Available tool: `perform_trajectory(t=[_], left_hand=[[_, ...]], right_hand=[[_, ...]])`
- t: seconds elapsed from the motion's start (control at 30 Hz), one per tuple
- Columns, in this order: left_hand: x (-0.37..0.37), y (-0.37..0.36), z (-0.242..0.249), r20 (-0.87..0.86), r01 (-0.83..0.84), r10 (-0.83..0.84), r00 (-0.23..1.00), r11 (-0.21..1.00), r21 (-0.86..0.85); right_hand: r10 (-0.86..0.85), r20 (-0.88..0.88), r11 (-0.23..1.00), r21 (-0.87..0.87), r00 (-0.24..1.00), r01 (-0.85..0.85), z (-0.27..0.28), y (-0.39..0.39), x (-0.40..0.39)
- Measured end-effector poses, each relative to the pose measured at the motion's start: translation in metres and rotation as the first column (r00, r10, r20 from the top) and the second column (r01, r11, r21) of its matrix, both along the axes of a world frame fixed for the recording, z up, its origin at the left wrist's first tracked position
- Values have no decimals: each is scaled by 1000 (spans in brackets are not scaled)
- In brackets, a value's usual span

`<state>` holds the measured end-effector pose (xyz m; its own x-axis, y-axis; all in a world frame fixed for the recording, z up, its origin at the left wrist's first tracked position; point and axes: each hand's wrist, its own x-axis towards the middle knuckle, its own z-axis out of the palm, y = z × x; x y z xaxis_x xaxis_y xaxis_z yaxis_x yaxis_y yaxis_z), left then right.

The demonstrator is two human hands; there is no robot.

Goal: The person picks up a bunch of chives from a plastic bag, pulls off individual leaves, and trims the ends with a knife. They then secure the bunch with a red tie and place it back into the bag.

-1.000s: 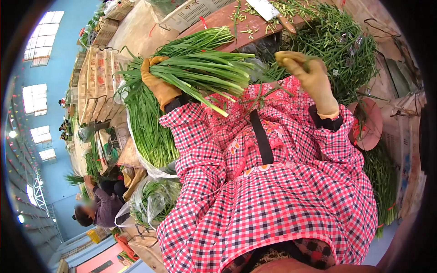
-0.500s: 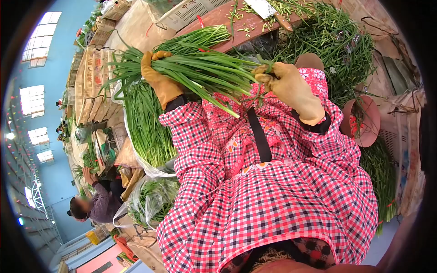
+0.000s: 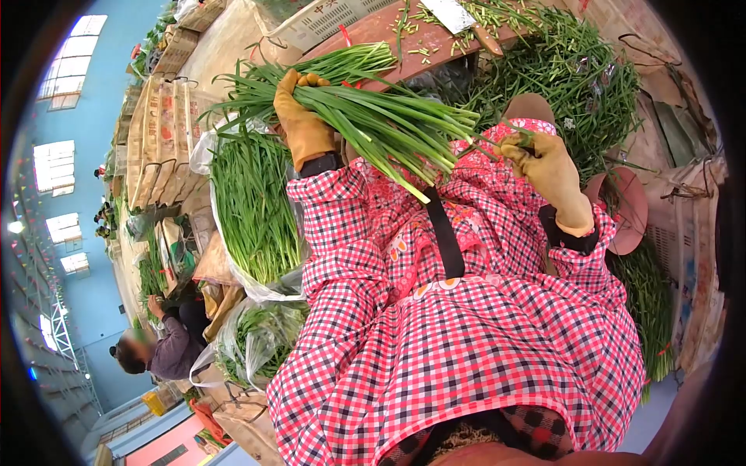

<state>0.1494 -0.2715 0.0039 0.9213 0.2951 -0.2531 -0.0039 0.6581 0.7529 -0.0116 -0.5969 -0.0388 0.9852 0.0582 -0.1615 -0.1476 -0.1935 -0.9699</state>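
My left hand [image 3: 305, 128], in a yellowish rubber glove, is closed round a loose bunch of garlic chives [image 3: 396, 116]. The pale cut ends point right and the leafy tips spread out left. My right hand [image 3: 545, 167], gloved alike, is pinched on a few thin green chive leaves [image 3: 488, 141] just beyond the bunch's cut ends. Behind the bunch, another bundle of chives [image 3: 353, 60] lies on the edge of a reddish board [image 3: 423, 78]. A knife [image 3: 458, 19] with a wooden handle rests on that board among chopped stem bits.
A plastic-lined pack of chives [image 3: 252, 206] stands at my left, with a bagged heap [image 3: 268, 338] nearer me. Loose trimmed leaves [image 3: 563, 78] pile up at the right. A person [image 3: 167, 346] sits at the far left. A pale crate [image 3: 326, 23] stands behind the board.
Both hands have moved right, the bunch going along with my left hand. My right hand has drawn away from the cut ends, pulling thin leaves out.
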Motion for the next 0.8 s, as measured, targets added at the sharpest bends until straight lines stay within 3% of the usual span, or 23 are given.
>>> perform_trajectory(t=[0.13,0.23,0.3,0.33,0.4,0.47,0.57,0.67,0.7,0.8], left_hand=[[-5,1,-1,-3,-9,10,1000,998,58],[-9,38,-3,63,33,-46,997,982,187],[-10,42,1,97,-78,69,993,992,96],[-11,42,4,106,-129,123,987,990,49],[-14,36,5,127,-155,147,981,987,52],[-19,34,7,73,-137,137,988,991,-15],[-27,30,6,92,-102,101,991,995,3],[-36,19,1,71,-129,128,989,992,5],[-39,16,-2,54,-116,116,992,993,-3],[-43,22,-16,55,-45,43,998,999,20]], right_hand=[[-67,-5,994,90,998,67,-9,-8,-13],[-210,-93,974,73,973,217,-12,-34,-31],[-175,-189,977,86,966,194,-46,-48,-31],[-119,33,992,51,992,117,-35,-33,-23],[33,459,997,-75,888,1,-6,11,-5],[158,412,984,8,897,-177,2,29,17],[313,199,948,-9,929,-318,13,62,37],[204,315,978,-98,927,-182,-36,99,53],[180,265,967,127,947,-220,-29,109,50],[66,169,928,351,983,-122,-26,112,53]])
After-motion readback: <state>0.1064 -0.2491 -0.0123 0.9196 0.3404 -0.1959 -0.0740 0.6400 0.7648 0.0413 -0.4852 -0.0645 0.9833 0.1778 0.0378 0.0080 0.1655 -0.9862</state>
